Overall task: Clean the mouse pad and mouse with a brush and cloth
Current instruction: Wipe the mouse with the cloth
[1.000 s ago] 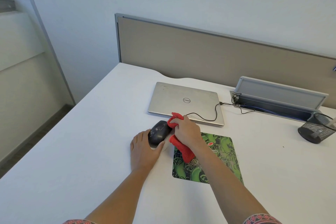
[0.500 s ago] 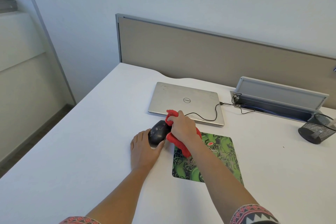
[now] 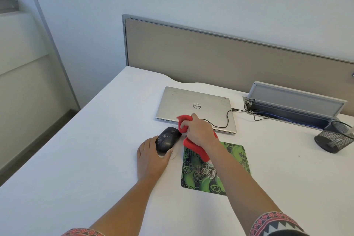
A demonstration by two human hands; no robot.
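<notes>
Right hand [image 3: 199,132] is clenched round a bunched red fleecy cloth [image 3: 184,123], one wad pressed against the far right end of the black oval computer mouse [image 3: 167,140], the loose tail trailing back under the wrist onto the green patterned rectangular mouse pad [image 3: 231,161]. Left hand [image 3: 151,161] lies on the white desk [image 3: 86,159] with thumb and fingers cupping the near end of the mouse, pinning it in place rather than lifting it.

The mouse sits on the bare desk just beside the pad's far left corner, not on the pad. Its long axis runs obliquely, from the left hand at the near left towards the closed silver laptop [image 3: 195,107] at the far right. The cloth therefore meets it at the far end, and any wiping stroke, in my judgement, must travel along that axis towards the bracing left hand.

No brush is visible anywhere on the desk.
</notes>
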